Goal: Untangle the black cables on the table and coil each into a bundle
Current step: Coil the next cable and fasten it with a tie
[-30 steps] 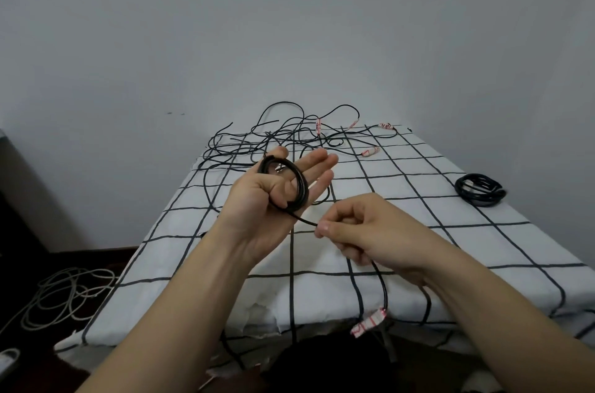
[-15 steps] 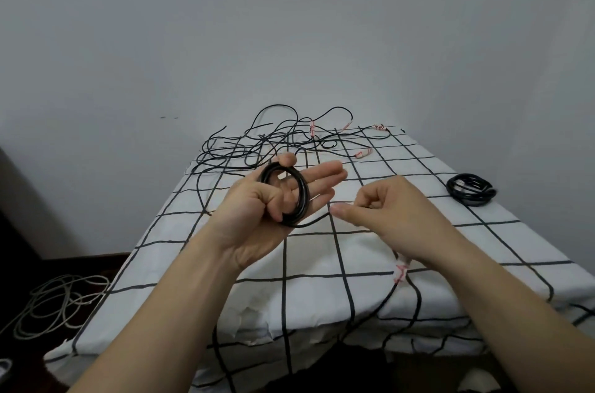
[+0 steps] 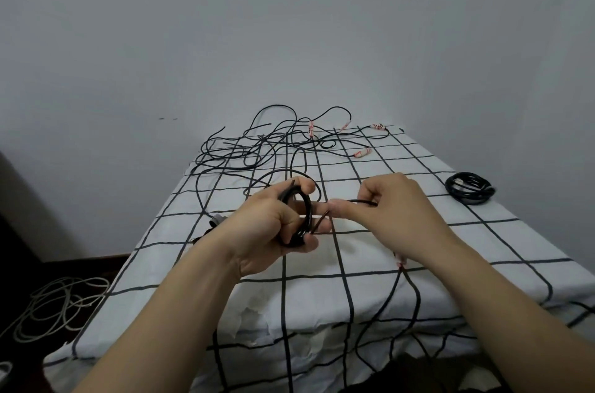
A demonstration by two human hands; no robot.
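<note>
Left hand (image 3: 273,228): your fingers curl through a small coil (image 3: 309,215) of black cable, with the thumb pressed on its top edge. The ring stands roughly upright against your palm, lifted off the table (image 3: 483,247).

Right hand (image 3: 396,215): your thumb and forefinger pinch the free strand (image 3: 363,201) that leaves the lower part of the coil. The other fingers are curled in. The right thumb tip sits just beside your left fingertips, so the strand between the hands is short.

Under your right wrist a red-and-white taped spot (image 3: 400,260) shows on a black cable. From there the cable drops over the near edge of the table. The wrist hides the join, so you cannot tell whether it is the same strand.

The table carries a white cloth with a black grid. On its far left corner lies the tangle (image 3: 257,148) of loose black cables, its loops crossing one another and some rising off the cloth against the wall. Several ends on the far side of the tangle are wrapped in the same red-and-white tape, and one taped end (image 3: 362,153) lies apart to the right.

At the right edge, well apart from both hands, a finished bundle (image 3: 470,188) lies flat.

On the floor to the near left lies a pile of pale cable (image 3: 58,305).
</note>
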